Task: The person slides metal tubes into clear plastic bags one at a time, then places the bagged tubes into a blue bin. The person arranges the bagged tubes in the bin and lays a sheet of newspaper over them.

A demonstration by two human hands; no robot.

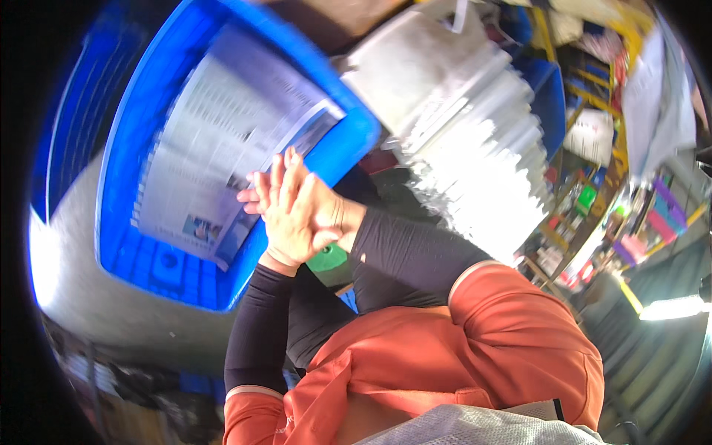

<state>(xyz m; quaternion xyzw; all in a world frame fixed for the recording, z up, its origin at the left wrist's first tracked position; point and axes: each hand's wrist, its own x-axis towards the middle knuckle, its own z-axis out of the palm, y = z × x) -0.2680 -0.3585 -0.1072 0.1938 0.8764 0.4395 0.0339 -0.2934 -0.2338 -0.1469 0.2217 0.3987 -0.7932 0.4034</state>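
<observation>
My left hand (284,231) and my right hand (320,202) lie against each other, palms overlapping, over the near-right rim of a blue plastic bin (356,132). Both hands have their fingers stretched out, and I see nothing held in them. Part of each palm is hidden by the other hand. Inside the bin lies a stack of printed sheets (196,144), text and small pictures on the top one, with layered edges along its side. My fingertips show in front of the stack's near edge; whether they touch it I cannot tell.
To the right of the bin rises a tall pile of white, shiny layered material (475,141), partly washed out by glare. A green object (328,258) shows below my hands. Cluttered shelving (593,200) stands at the far right. Grey floor (81,259) lies left of the bin.
</observation>
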